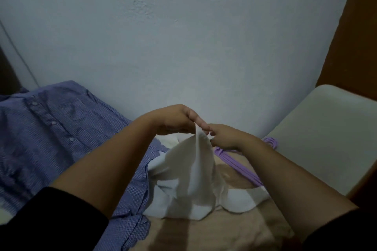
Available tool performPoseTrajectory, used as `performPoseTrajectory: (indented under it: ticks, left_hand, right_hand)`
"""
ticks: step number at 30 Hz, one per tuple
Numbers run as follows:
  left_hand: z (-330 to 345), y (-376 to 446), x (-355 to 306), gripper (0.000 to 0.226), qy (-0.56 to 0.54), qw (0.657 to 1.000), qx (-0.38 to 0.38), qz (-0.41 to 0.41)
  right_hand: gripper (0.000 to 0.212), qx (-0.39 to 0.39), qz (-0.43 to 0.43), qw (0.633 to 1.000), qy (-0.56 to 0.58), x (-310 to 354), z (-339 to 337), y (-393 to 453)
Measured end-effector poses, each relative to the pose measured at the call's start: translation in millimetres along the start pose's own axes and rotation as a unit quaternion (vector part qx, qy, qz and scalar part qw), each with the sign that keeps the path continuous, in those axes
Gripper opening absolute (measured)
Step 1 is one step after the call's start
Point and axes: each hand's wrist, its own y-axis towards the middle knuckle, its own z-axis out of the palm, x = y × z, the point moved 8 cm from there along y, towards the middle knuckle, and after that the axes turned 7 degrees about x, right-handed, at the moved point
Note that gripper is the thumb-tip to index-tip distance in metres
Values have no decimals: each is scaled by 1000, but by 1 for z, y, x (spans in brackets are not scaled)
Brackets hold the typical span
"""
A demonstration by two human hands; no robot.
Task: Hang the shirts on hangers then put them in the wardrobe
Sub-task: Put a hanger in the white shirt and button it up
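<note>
White fabric forms the shirt (195, 171) that is held up at the centre of the view. Its upper edge is raised to a peak, and the rest of the cloth hangs down in folds onto the beige bed cover (224, 228) below. The peak is pinched by the left hand (175, 120), whose fingers are pressed together on the cloth with the palm turned downward. The right hand (226, 136) is positioned just beside the same peak; its fingertips are seen at the edge of the fabric, but whether the cloth is actually gripped by them cannot be told. Both forearms are bare, and black sleeves are visible at the lower corners of the view.

A purple hanger (240, 161) is laid on the bed cover just to the right of the white shirt, partly hidden beneath the right forearm. Whether more than one hanger is stacked there cannot be told.

A blue checked shirt (51, 134) is spread flat on the bed to the left, buttons upward, its lower hem touching the white shirt.

A pale blue wall (163, 36) is located behind the bed. A cream-coloured surface (326, 128) is seen at the right, with a brown panel (353, 36) standing above it.
</note>
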Motion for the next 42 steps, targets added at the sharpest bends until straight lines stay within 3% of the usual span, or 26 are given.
performPoseTrajectory:
  ticks: [3, 5, 8, 10, 12, 16, 17, 20, 24, 27, 28, 30, 33, 37, 40, 42]
  left_hand:
    - [5, -14, -8, 35, -95, 995, 22, 4]
    - [-4, -20, -3, 28, -92, 995, -25, -22]
    - [-25, -27, 12, 28, 37, 991, -107, -75]
    - [-34, -29, 20, 45, 199, 965, -120, -123]
    - [-37, -30, 18, 44, 285, 939, -145, -127]
    - [-50, -38, 10, 15, 54, 975, -211, -33]
    - [-54, -41, 12, 11, 11, 977, -213, -19]
    - [-70, -49, 15, 13, 47, 971, -231, -43]
    - [-65, -46, 14, 16, 249, 941, -205, -104]
    - [-43, -32, 9, 74, 236, 953, -176, -66]
    - [-34, -25, 6, 76, 246, 954, -164, -54]
    - [-24, -15, -2, 44, 284, 943, -165, -42]
    - [-35, -19, -9, 17, 155, 960, -231, -6]
    - [-45, -26, -6, 16, -20, 971, -237, 30]
    - [-32, -18, -7, 12, -96, 977, -180, 64]
    - [-15, -8, 6, 28, -121, 987, -87, 59]
  right_hand:
    - [13, 24, -9, 998, -53, 15, 19, 8]
    - [11, 0, 1, 1000, -3, 15, 17, 11]
    - [19, -68, -29, 988, 139, 14, 2, 14]
    - [15, -66, -48, 973, 216, 15, -4, 14]
    - [21, -52, -53, 974, 213, 16, -7, 17]
    - [6, -44, -9, 999, 2, 11, 0, 21]
    - [14, -49, 8, 999, -16, 6, 2, 20]
    - [31, -85, 16, 994, 67, -11, -1, 15]
    - [22, -148, -24, 972, 184, -6, -22, 11]
    - [17, -164, -85, 953, 239, 23, -37, 5]
    - [17, -165, -110, 945, 258, 34, -42, 1]
    - [15, -170, -161, 921, 311, 52, -50, -6]
    - [21, -151, -169, 908, 353, 49, -47, -8]
    - [28, -35, -78, 961, 264, 28, -8, -8]
    - [14, -69, -54, 951, 297, 19, 0, -8]
    - [17, -102, -34, 936, 336, 4, -5, -7]
